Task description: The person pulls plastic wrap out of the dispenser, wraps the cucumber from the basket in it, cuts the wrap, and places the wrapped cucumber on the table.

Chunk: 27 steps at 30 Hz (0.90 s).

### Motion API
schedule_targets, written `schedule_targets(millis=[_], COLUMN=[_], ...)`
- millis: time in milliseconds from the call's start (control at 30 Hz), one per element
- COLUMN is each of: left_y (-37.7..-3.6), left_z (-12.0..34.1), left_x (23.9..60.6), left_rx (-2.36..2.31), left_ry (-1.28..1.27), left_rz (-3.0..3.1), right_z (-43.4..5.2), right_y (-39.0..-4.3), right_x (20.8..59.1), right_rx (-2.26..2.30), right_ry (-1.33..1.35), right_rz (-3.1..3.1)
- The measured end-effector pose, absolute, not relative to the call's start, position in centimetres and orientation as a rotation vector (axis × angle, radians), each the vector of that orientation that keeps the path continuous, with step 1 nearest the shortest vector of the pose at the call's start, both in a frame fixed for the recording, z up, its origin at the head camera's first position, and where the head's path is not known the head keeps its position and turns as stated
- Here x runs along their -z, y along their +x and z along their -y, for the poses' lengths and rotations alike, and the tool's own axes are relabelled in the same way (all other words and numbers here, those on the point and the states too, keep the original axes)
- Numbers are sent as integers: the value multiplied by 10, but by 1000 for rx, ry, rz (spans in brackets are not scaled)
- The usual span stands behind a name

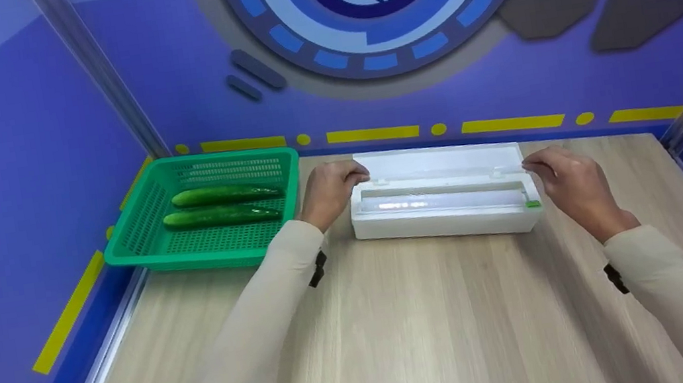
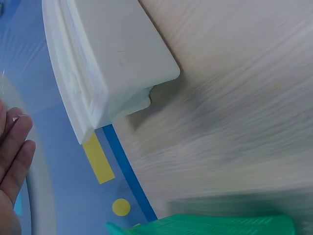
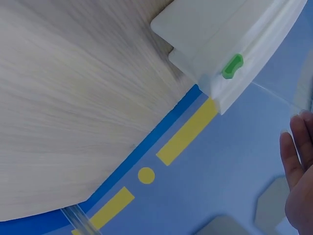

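Note:
A white cling-film dispenser box (image 1: 446, 220) (image 2: 117, 54) (image 3: 220, 29) lies on the wooden table (image 1: 414, 328) with its lid (image 1: 443, 155) open towards the wall. A roll shows inside, and a green slider (image 1: 533, 204) (image 3: 232, 66) sits at the right end. My left hand (image 1: 331, 189) (image 2: 12, 152) is at the box's left end and my right hand (image 1: 570, 176) (image 3: 298, 171) at its right end. Each pinches a corner of a clear film sheet (image 1: 446, 173) stretched above the box. The film's thin edge (image 3: 274, 95) runs to my right fingers.
A green plastic basket (image 1: 142, 249) (image 2: 205, 225) stands left of the box and holds two cucumbers (image 1: 225, 194) (image 1: 221, 216). Purple walls with yellow markings close the table at the back and both sides. Bare wood lies in front of the box.

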<state>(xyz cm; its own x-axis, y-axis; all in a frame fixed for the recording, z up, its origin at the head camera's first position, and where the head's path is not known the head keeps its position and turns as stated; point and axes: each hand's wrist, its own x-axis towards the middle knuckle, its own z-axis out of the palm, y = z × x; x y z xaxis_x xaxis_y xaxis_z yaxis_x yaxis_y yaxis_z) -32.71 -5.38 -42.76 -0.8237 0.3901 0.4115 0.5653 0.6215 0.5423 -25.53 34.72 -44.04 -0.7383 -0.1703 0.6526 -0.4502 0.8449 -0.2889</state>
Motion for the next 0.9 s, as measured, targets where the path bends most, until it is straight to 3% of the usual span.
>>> schedule_targets(millis=[900], left_y=[-324], left_z=[63], left_x=[400], left_rx=[897], left_ry=[-887], left_rz=[2365], right_z=[-347], right_y=[-254], right_x=[408], right_rx=[-580], right_ry=[450], right_rz=[2265])
